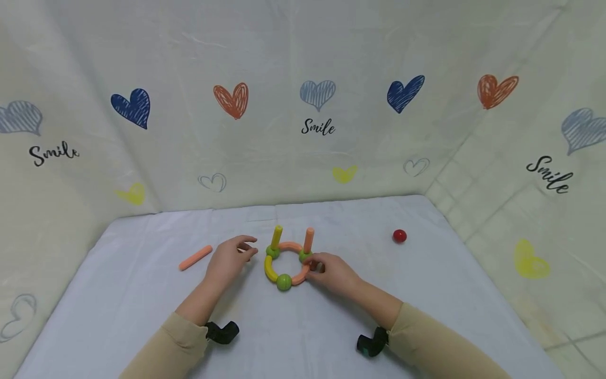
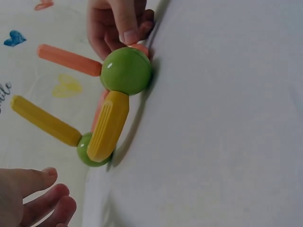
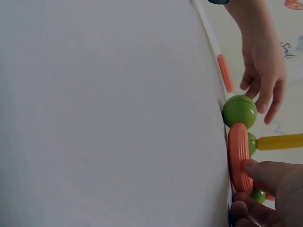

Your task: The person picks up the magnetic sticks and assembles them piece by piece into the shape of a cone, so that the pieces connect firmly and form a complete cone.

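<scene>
A ring of curved rods and green balls lies on the white cloth in the head view: a yellow curved rod (image 1: 269, 268), an orange curved rod (image 3: 237, 146), another orange one (image 1: 290, 246) at the back, joined by a near green ball (image 1: 284, 282) and two far ones. A yellow straight rod (image 1: 276, 238) stands up from the back left ball, an orange straight rod (image 1: 309, 240) from the back right one. My right hand (image 1: 335, 273) pinches the front right orange curved rod between thumb and fingers. To the ring's left, my left hand (image 1: 229, 261) holds nothing, fingers relaxed.
A loose orange straight rod (image 1: 195, 258) lies left of my left hand. Far to the right sits a red ball (image 1: 400, 236). Behind the white-covered table (image 1: 303, 331) hangs a backdrop (image 1: 274, 147) printed with hearts.
</scene>
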`<move>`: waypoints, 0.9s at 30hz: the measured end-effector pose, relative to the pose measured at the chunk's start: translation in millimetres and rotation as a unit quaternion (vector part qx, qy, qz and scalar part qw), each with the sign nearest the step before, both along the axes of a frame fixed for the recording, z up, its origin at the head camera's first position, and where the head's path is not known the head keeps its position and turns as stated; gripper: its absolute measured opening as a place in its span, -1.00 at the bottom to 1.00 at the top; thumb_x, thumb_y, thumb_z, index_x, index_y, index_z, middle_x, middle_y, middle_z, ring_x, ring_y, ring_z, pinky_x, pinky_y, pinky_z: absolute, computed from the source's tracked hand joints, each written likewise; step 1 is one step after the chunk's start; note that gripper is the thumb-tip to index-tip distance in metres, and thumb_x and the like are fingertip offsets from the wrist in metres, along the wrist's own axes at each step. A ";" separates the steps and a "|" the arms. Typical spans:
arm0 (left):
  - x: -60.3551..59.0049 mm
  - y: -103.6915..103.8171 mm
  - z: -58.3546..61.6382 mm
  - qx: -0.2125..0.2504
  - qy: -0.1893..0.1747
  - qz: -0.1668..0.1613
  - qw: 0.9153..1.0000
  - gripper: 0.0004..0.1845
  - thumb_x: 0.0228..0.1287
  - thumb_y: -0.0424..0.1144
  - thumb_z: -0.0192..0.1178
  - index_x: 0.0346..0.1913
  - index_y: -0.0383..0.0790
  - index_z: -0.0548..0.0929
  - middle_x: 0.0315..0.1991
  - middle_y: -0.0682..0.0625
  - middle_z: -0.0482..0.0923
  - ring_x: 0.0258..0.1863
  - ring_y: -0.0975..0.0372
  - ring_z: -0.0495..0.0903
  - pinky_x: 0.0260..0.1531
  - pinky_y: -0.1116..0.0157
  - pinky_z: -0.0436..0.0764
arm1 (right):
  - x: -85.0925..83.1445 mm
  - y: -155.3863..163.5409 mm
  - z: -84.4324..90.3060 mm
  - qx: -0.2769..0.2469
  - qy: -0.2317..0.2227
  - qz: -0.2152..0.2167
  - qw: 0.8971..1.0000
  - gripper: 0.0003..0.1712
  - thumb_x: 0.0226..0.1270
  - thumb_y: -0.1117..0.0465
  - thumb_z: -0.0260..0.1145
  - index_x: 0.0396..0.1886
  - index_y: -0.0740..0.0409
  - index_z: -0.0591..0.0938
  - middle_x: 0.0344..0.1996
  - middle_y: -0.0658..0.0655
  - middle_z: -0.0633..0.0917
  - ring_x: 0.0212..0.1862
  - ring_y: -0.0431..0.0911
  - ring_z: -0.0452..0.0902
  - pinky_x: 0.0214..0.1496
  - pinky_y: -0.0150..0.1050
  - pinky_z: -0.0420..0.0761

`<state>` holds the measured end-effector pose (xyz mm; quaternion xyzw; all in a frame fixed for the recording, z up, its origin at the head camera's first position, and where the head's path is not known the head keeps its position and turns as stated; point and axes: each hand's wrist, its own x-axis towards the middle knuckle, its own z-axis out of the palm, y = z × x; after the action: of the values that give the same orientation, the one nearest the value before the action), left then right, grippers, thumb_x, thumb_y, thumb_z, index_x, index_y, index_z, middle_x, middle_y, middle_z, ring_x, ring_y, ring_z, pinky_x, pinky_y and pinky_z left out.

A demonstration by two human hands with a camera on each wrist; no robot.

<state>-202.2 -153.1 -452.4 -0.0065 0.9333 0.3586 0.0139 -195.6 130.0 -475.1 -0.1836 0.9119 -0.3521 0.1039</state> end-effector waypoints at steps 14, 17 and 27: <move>15.3 -81.7 8.8 -0.099 0.028 -0.032 0.994 -0.63 0.36 -0.19 0.27 0.20 -0.09 0.64 -0.14 0.03 0.67 -0.21 0.16 0.59 -0.27 0.18 0.55 | -1.8 -1.5 1.4 -0.015 -0.005 0.002 1.000 -0.72 0.28 0.16 0.44 0.00 -0.03 0.72 -0.29 -0.12 0.61 -0.33 -0.16 0.46 -0.26 -0.23 0.49; 18.9 -94.5 13.2 -0.113 0.025 -0.019 0.993 -0.63 0.36 -0.16 0.27 0.20 -0.10 0.64 -0.13 0.00 0.66 -0.23 0.16 0.58 -0.29 0.18 0.55 | -2.0 -1.7 1.4 -0.015 -0.008 0.000 1.000 -0.72 0.28 0.16 0.44 -0.01 -0.03 0.72 -0.29 -0.12 0.61 -0.33 -0.16 0.45 -0.26 -0.23 0.49; 18.4 -111.5 21.3 -0.153 0.015 -0.006 0.988 -0.18 0.23 0.49 -0.01 0.24 -0.10 0.62 0.09 -0.13 0.63 0.04 -0.03 0.57 -0.07 -0.04 0.52 | -0.8 -1.4 2.1 -0.012 -0.017 -0.006 1.000 -0.73 0.28 0.14 0.44 -0.02 -0.06 0.71 -0.29 -0.11 0.60 -0.29 -0.14 0.46 -0.25 -0.26 0.50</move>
<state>-183.8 -264.6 -431.1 0.0027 0.9772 0.2121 0.0014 -196.4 128.6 -473.0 -0.1733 0.9067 -0.3668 0.1151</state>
